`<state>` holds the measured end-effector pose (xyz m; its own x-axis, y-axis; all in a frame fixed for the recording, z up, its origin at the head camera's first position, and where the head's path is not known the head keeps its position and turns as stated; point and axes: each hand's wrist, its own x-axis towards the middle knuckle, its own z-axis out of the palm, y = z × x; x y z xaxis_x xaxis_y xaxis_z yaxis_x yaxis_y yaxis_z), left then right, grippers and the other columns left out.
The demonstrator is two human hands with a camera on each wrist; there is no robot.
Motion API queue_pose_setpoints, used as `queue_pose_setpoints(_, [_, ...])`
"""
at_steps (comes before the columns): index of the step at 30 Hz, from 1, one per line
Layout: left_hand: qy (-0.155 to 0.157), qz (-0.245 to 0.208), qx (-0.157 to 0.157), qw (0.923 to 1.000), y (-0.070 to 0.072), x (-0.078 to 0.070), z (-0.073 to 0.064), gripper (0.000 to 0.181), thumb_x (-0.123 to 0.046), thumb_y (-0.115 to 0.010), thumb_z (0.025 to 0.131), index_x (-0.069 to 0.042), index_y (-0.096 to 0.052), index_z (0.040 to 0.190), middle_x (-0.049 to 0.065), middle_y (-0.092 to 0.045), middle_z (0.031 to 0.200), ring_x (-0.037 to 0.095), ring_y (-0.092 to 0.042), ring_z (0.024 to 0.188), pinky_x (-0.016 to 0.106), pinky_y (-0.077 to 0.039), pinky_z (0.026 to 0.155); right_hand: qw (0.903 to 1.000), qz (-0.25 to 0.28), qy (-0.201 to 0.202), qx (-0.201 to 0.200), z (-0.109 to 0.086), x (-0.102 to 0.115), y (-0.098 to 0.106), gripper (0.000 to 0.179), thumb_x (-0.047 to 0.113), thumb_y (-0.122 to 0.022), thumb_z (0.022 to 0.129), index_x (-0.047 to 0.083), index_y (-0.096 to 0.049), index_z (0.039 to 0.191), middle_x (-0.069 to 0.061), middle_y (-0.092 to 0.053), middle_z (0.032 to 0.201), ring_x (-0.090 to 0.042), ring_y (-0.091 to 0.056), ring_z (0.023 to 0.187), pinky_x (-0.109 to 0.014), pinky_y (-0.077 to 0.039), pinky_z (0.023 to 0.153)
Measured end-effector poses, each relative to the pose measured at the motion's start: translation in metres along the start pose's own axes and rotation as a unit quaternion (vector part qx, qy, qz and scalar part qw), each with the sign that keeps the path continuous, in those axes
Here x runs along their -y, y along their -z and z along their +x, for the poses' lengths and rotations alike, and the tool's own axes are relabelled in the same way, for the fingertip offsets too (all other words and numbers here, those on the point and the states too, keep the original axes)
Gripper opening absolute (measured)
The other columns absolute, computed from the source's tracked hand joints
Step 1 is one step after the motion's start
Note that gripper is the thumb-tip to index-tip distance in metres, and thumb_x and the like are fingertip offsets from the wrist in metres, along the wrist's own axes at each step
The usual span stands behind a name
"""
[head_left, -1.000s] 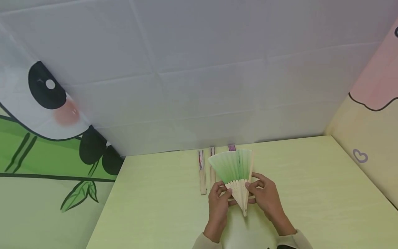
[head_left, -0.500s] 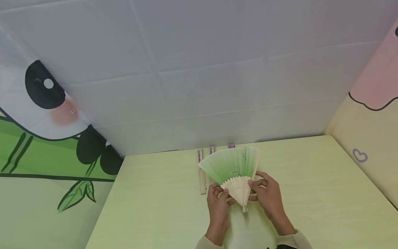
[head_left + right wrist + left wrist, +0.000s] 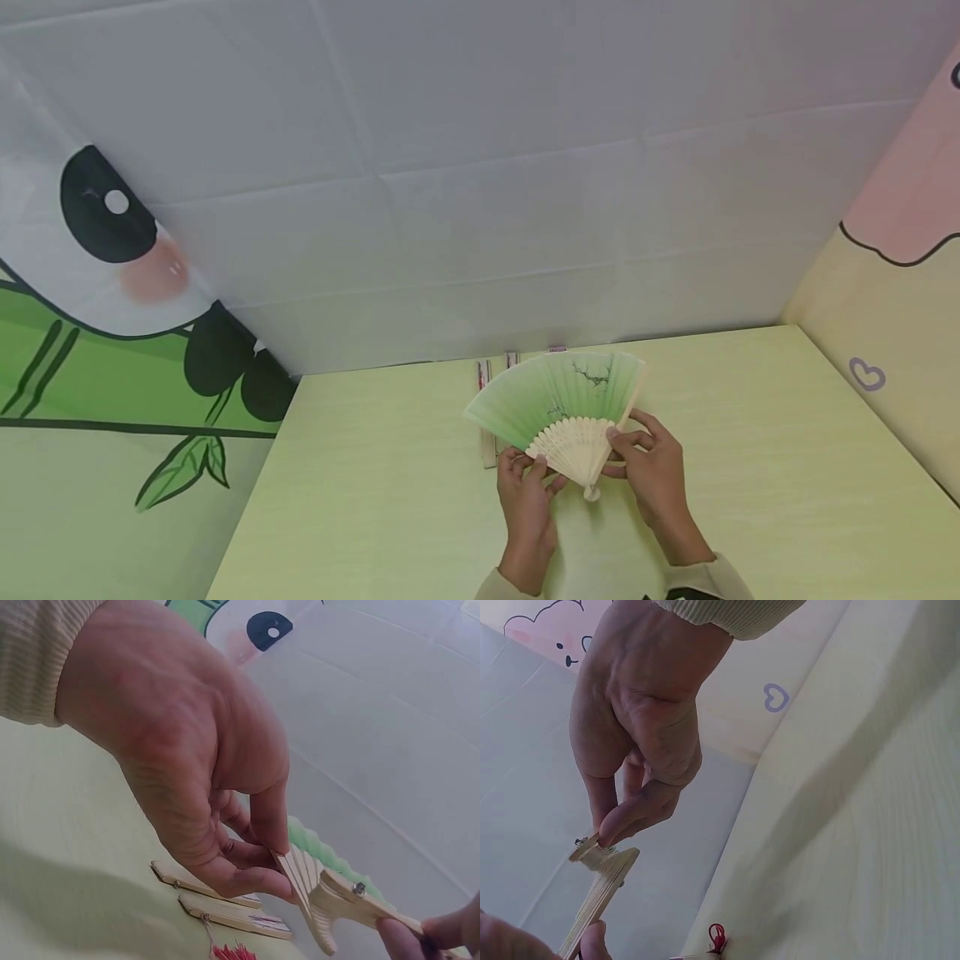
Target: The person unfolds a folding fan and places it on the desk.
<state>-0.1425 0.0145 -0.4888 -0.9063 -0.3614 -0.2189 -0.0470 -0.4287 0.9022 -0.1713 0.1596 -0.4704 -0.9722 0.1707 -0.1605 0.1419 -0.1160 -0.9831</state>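
Observation:
An unfolded green folding fan [image 3: 558, 387] with pale wooden ribs and a dark branch print is held above the table, its pivot end towards me. My left hand [image 3: 527, 508] pinches the left outer rib between thumb and fingers. On the other side, my right hand [image 3: 656, 471] pinches the right outer rib. In the right wrist view, the left hand [image 3: 195, 750] grips the fan's edge, with the rib ends [image 3: 322, 900] spread. The left wrist view shows the right hand [image 3: 645, 712] on the opposite rib.
Folded fans [image 3: 487, 454] lie on the light yellow-green table [image 3: 360, 467] behind the open fan, partly covered by it. A red tassel [image 3: 234, 951] hangs from one. A pale wall [image 3: 480, 250] stands at the back, with painted side walls.
The fan has spread wider, its top edge stretching out to both sides and showing more of the branch print. The hands have moved slightly apart, still pinching the outer ribs.

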Motion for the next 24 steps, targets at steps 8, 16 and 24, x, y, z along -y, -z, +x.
queue_pose_setpoints(8, [-0.004, -0.035, -0.025, 0.9991, -0.0016, 0.0018, -0.0003, 0.026, 0.006, -0.053, 0.103, 0.001, -0.041, 0.126, 0.012, -0.052, 0.106, 0.019, -0.062, 0.084, 0.028, -0.059, 0.066, 0.9991, 0.036, -0.015, -0.018, -0.0015, -0.0036, -0.0006, 0.049, -0.002, -0.063, 0.104, -0.004, -0.046, 0.15, 0.0, -0.066, 0.078, -0.011, -0.071, 0.065, -0.032, -0.065, 0.061])
queue_pose_setpoints(16, [-0.014, -0.044, -0.042, 0.9981, -0.0012, 0.0021, -0.0008, 0.027, 0.007, -0.05, 0.102, 0.002, -0.038, 0.125, 0.014, -0.052, 0.109, 0.022, -0.06, 0.087, 0.03, -0.06, 0.07, 0.9964, 0.074, -0.022, -0.035, -0.0046, -0.0064, -0.0015, 0.052, -0.001, -0.061, 0.105, -0.005, -0.038, 0.152, 0.002, -0.062, 0.075, -0.008, -0.068, 0.067, -0.031, -0.065, 0.064])
queue_pose_setpoints(24, [-0.013, -0.064, -0.039, 0.9971, -0.0002, 0.0023, -0.0014, 0.028, 0.007, -0.049, 0.103, 0.002, -0.037, 0.128, 0.016, -0.051, 0.114, 0.022, -0.06, 0.091, 0.032, -0.062, 0.076, 0.9927, 0.106, -0.019, -0.054, -0.0043, -0.0078, -0.0047, 0.046, 0.0, -0.059, 0.106, -0.005, -0.04, 0.147, 0.003, -0.065, 0.075, -0.008, -0.07, 0.068, -0.031, -0.066, 0.066])
